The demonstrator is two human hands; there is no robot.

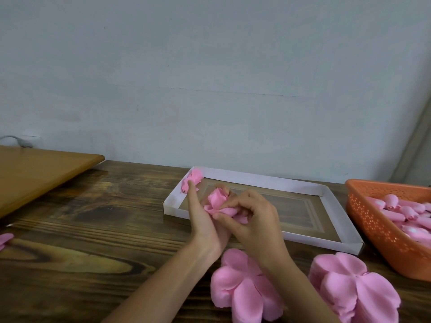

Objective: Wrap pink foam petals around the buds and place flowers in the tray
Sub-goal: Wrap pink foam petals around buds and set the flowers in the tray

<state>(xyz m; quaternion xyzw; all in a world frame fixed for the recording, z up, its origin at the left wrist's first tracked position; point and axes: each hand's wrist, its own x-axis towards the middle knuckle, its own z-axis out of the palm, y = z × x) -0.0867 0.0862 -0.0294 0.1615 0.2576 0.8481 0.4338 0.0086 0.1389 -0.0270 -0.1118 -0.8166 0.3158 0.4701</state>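
Both hands meet over the near left corner of the white cardboard tray, working one pink foam flower. My left hand cradles it from the left, with the index finger stretched out straight. My right hand pinches its petals from the right. A finished pink flower lies in the tray's far left corner. Two stacks of flat pink foam petals lie near me, one under my right forearm and one further right. An orange basket on the right holds several pink buds.
A dark wooden table carries everything. A lighter brown board lies at the far left. A bit of pink foam shows at the left edge. A pale wall stands right behind the table.
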